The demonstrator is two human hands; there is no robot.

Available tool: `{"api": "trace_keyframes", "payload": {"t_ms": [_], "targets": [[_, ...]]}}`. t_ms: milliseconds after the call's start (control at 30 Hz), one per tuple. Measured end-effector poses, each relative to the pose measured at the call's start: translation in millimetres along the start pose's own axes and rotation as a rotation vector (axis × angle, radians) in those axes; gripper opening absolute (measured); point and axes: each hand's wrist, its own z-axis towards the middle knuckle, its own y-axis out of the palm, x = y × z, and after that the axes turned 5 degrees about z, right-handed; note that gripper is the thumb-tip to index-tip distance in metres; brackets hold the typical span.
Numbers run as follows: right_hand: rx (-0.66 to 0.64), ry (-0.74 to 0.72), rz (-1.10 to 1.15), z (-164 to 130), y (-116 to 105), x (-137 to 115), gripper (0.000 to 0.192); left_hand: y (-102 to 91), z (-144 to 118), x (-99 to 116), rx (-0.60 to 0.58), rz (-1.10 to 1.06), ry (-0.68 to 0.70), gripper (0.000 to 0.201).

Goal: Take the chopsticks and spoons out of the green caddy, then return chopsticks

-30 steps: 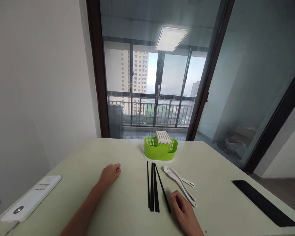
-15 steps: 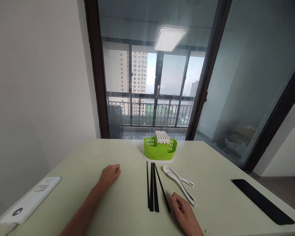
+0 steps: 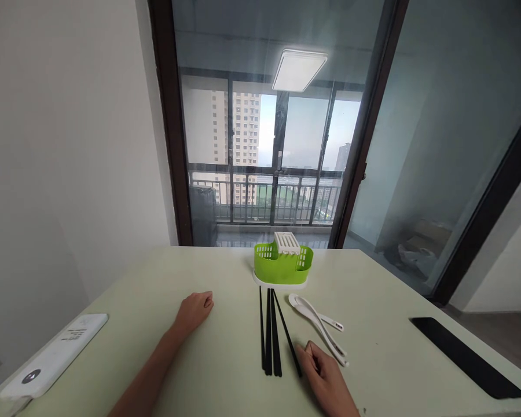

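My left hand (image 3: 194,310) rests on the table as a closed fist, left of the chopsticks, with nothing seen in it. Also curled into a fist, my right hand (image 3: 320,366) lies close beside the rightmost black chopstick (image 3: 287,336); whether the two touch I cannot tell. Several more black chopsticks (image 3: 268,333) lie lengthwise to its left. Two white spoons, one long (image 3: 319,325) and one short (image 3: 331,322), lie crossed beyond my right hand. Behind the chopsticks stands a green utensil holder (image 3: 278,269) with a white slatted middle part and a white base.
A white power bank (image 3: 58,353) with a cable lies at the table's left edge. On the right lies a flat black strip (image 3: 464,356). The pale green table (image 3: 226,370) ends before a glass sliding door (image 3: 356,168); a white wall (image 3: 78,150) rises on the left.
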Motion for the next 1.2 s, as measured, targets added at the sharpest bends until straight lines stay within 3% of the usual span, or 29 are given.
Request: {"api": "trace_keyframes", "payload": {"t_ms": [333, 733, 1200], "targets": [[0.168, -0.079, -0.030, 8.0, 4.1, 7.7, 0.040, 0.9, 0.3, 0.0, -0.008, 0.006, -0.010, 0.018], [0.030, -0.011, -0.643, 20.8, 33.8, -29.2, 0.019, 1.4, 0.6, 0.4, -0.005, -0.006, -0.016, 0.019], [0.010, -0.103, -0.626, 10.1, 31.8, -22.9, 0.016, 1.0, -2.0, 1.1, -0.013, -0.015, -0.005, 0.019]]}}
